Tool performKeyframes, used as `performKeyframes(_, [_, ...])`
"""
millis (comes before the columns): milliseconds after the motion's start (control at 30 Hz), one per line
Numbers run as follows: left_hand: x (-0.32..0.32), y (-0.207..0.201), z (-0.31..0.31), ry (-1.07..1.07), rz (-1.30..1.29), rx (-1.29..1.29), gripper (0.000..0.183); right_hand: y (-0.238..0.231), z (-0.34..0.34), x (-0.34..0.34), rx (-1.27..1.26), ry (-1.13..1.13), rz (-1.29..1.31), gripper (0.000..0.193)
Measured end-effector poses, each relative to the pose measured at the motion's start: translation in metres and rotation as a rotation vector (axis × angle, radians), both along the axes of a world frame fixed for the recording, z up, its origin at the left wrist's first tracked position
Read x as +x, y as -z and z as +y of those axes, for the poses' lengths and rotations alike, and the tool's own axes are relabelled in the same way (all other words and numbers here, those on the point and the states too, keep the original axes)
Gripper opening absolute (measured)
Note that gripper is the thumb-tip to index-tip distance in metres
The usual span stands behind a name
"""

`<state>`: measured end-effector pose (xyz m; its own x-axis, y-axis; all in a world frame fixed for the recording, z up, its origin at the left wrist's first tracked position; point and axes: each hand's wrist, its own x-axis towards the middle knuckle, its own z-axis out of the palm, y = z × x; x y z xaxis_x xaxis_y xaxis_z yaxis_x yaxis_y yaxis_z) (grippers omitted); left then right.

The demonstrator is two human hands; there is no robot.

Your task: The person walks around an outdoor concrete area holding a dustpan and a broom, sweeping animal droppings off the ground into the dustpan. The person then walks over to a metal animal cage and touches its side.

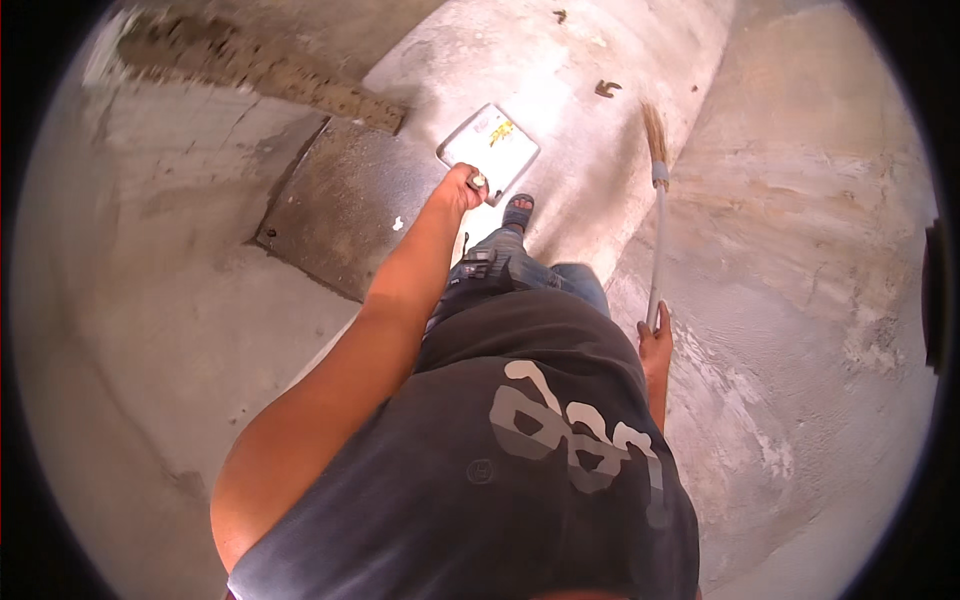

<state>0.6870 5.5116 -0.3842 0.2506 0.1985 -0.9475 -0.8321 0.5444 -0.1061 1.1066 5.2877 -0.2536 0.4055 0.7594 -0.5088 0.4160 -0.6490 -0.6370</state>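
White dustpan (512, 152) in the left hand (463, 187), broom (658, 240) in the right (655, 345).
The left fingers are curled closed around the dustpan's handle end (479, 182), its pan lying just beyond them, above the concrete floor (570, 60); contact there is unclear. The right fingers close about the broom's pale handle, bristles (654, 130) pointing away; a sandaled foot (518, 212) stands near the pan.

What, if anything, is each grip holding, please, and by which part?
The left grip holds the white dustpan by its handle; the right grip holds the broom by its pale stick, toward the end away from the bristles.
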Motion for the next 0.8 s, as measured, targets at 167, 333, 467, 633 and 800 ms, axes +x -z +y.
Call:
performKeyframes(167, [0.056,0.022,0.073,0.071,0.126,-0.037,0.019,0.004,0.04,0.027,-0.114,-0.012,-0.006,0.059])
performKeyframes(333, [0.112,0.043,0.159,-0.014,0.157,-0.156,0.008,0.021,0.109,0.073,-0.144,0.0,0.048,0.058])
performKeyframes(467, [0.167,0.031,0.214,0.136,0.231,-0.133,0.008,0.023,0.163,0.106,-0.165,0.045,0.095,0.058])
performKeyframes(633, [0.223,0.048,0.285,0.07,0.236,-0.271,0.004,0.012,0.221,0.146,-0.222,0.021,0.082,0.058])
performKeyframes(800, [0.274,0.053,0.337,0.27,0.3,-0.291,0.012,0.0,0.268,0.179,-0.224,-0.089,0.004,0.059])
